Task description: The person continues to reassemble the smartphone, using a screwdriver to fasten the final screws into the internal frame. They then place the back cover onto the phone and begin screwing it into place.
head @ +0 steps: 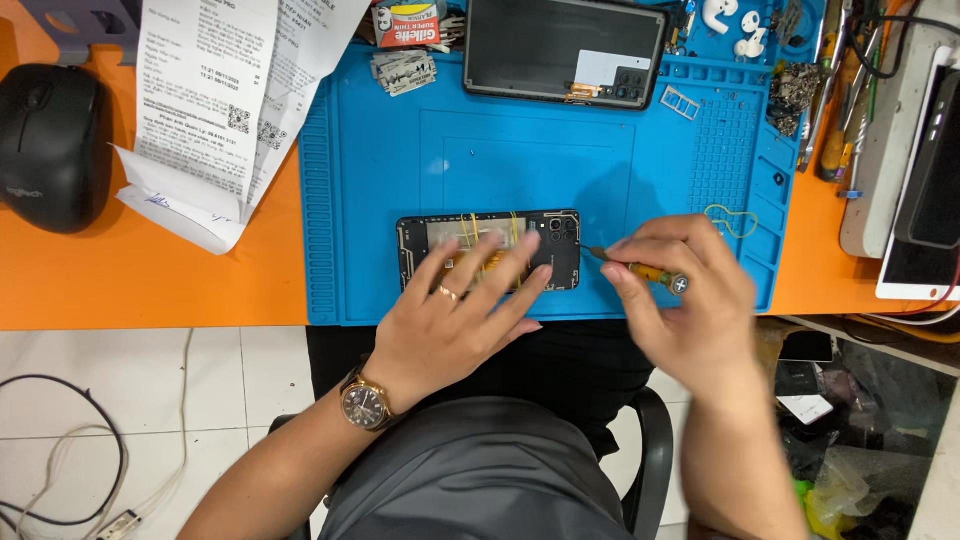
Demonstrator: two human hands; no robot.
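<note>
Hands (450, 320) on sideways-lying phone (488, 248)

A blue mat (380, 180) lies on the orange desk (120, 280), with a black phone (420, 240), yellow-handled screwdriver (650, 273) and black mouse (45, 145).

White paper receipts (215, 100) top left, small red-blue pkg (407, 24) top centre, dark screen panel (563, 48) beside it

Orange desk (120, 280) above white tiled floor (150, 380), black chair (655, 450).
</note>
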